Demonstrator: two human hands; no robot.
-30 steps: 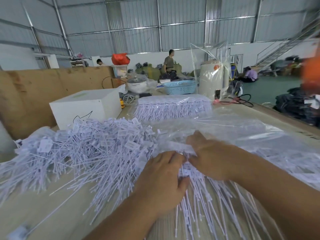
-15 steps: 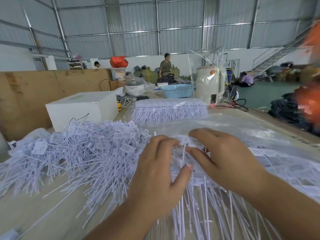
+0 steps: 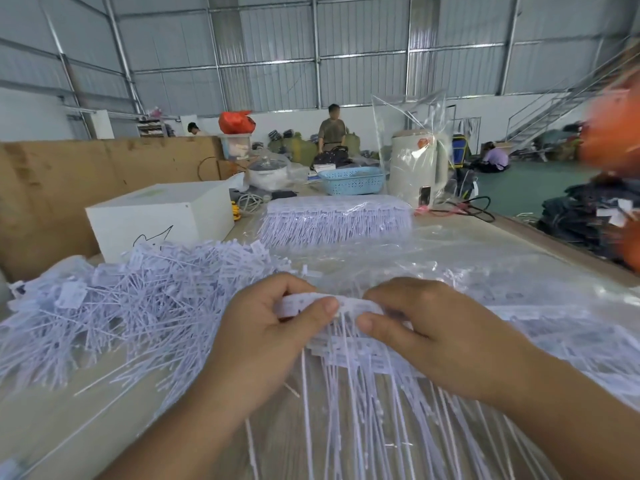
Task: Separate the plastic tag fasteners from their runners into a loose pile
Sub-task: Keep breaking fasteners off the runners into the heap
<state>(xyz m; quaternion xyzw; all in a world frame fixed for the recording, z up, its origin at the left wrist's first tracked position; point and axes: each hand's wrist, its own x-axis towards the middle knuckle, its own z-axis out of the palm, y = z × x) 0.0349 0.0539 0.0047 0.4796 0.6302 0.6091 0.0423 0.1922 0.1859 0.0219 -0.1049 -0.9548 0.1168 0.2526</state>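
On the bench [image 3: 52,427], a fastener strip [image 3: 341,303] is pinched between left hand [image 3: 266,337] and right hand [image 3: 440,334] grips, loose pile [image 3: 138,306] lying left.

strip of white tag fasteners [image 3: 332,308] still on its runner, held up level, thin stems hanging down toward the table | loose pile [image 3: 145,299] of separated white fasteners heaped messy on the left | another bagged bundle of fasteners [image 3: 336,218] lying flat farther back
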